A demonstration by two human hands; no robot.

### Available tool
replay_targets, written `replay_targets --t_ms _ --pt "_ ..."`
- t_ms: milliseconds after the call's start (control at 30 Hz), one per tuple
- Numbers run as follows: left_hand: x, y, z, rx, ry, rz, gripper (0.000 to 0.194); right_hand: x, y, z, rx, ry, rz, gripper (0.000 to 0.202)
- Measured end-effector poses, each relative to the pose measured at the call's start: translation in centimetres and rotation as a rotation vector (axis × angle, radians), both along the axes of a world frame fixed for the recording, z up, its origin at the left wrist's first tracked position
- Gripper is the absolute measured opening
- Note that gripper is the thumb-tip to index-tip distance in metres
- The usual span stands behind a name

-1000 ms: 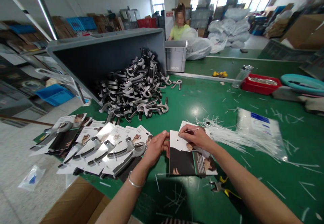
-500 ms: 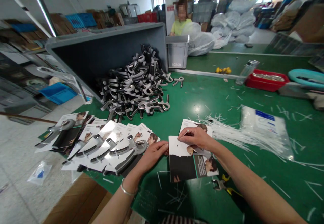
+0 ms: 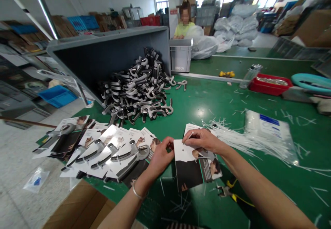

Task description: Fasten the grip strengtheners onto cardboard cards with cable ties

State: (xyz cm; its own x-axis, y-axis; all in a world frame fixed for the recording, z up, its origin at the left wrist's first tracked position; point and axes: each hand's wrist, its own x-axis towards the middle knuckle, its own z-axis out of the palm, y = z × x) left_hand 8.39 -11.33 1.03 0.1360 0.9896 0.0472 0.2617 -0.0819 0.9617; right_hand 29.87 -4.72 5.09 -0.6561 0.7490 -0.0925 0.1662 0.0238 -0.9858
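Note:
My left hand [image 3: 162,158] is closed on the left edge of a printed packaging card [image 3: 190,173], its fingertips partly hidden behind the edge. Over the card's white upper part, my right hand [image 3: 203,141] pinches a thin white cable tie [image 3: 190,135] near a small hole. Another card [image 3: 188,128] lies just beyond, partly covered. To the left, several cards overlap in a row, with spring hand grips [image 3: 134,161] lying on them. Yellow-handled cutters [image 3: 227,191] rest right of the held card.
A grey bin [image 3: 108,34] on its side spills a heap of hand grips [image 3: 139,91]. Loose cable ties [image 3: 238,137] and their plastic bag [image 3: 270,132] lie right. Farther back are a red tray [image 3: 270,84], a clear bottle [image 3: 250,75] and a person [image 3: 184,29].
My left hand has shifted slightly right and curled further around the card's edge. The card tilts up a little. My right hand stays nearly in place.

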Motion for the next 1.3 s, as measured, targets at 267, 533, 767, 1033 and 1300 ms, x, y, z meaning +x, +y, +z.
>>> replay_targets --t_ms 267,533,767,1033,1300 --pt "-2.8 -3.9 -0.6 0.309 0.288 -0.390 0.030 0.1 -0.4 -1.6 0.106 -0.052 -0.015 0.023" --pt "-1.5 -3.4 -2.1 0.276 0.194 -0.013 0.023 -1.0 -0.3 -1.8 0.016 -0.032 -0.028 0.026" --pt "0.6 -1.9 -1.4 0.119 0.021 -0.004 0.027 -0.8 -0.4 -2.0 0.131 -0.084 -0.013 0.025" --pt "0.8 -2.5 -0.8 0.096 0.071 -0.018 0.025 -0.7 -0.3 -2.4 0.206 -0.066 0.063 0.023" --pt "1.3 -1.9 0.2 -0.008 -0.131 0.006 0.017 0.0 0.0 -2.1 0.172 -0.043 0.044 0.027"
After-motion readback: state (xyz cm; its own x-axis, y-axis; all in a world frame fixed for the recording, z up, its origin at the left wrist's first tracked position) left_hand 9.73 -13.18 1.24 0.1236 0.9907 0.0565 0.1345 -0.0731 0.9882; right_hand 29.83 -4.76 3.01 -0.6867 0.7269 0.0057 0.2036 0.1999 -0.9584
